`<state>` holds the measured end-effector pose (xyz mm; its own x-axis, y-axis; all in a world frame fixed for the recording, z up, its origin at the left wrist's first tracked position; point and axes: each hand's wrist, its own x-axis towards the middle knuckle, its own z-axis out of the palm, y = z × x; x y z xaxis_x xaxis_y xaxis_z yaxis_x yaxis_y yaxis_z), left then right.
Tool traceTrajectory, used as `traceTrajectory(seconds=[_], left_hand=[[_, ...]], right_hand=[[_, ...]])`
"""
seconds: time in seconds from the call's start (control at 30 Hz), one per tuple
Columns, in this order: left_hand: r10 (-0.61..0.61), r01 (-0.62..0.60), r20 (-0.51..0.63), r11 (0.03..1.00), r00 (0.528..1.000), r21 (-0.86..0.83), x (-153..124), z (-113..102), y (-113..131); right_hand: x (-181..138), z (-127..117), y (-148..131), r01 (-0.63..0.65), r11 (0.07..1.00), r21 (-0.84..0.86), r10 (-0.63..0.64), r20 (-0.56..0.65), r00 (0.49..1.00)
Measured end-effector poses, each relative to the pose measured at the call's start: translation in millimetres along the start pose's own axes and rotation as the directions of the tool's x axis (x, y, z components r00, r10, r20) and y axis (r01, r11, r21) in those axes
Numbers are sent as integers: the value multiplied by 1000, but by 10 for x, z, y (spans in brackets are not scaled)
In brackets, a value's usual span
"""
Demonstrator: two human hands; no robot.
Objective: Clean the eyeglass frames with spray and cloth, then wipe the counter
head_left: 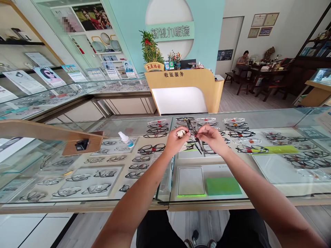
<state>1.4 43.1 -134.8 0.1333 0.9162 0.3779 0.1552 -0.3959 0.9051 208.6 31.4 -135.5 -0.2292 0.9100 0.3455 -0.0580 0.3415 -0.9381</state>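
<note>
Above the glass counter, both my hands are closed on one pair of dark-framed eyeglasses [192, 132], held nearly on end between them. My left hand [177, 139] grips the frame's left side and also has a pale crumpled cloth [181, 133] tucked in its fingers. With thumb and fingers pinched, my right hand [210, 136] holds the other side. A white spray bottle [125, 139] with a blue label stands on the glass to the left of my hands. Rows of eyeglasses [151, 148] lie under the glass around them.
The glass counter [165, 203] spans the view in front of me. At left a wooden stand [85, 146] rests on it. A green box [223, 186] lies inside, below my hands. Beyond is a wooden cashier desk [184, 77]; a person [242, 59] sits at a far table.
</note>
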Motion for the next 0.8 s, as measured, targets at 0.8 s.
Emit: traceTrajectory(seconds=[0.8], left_hand=[[127,-135,72,984,989,118,-11,-32,-110]], right_hand=[[-15,-10,-82,-290,953,91,275,146,950]])
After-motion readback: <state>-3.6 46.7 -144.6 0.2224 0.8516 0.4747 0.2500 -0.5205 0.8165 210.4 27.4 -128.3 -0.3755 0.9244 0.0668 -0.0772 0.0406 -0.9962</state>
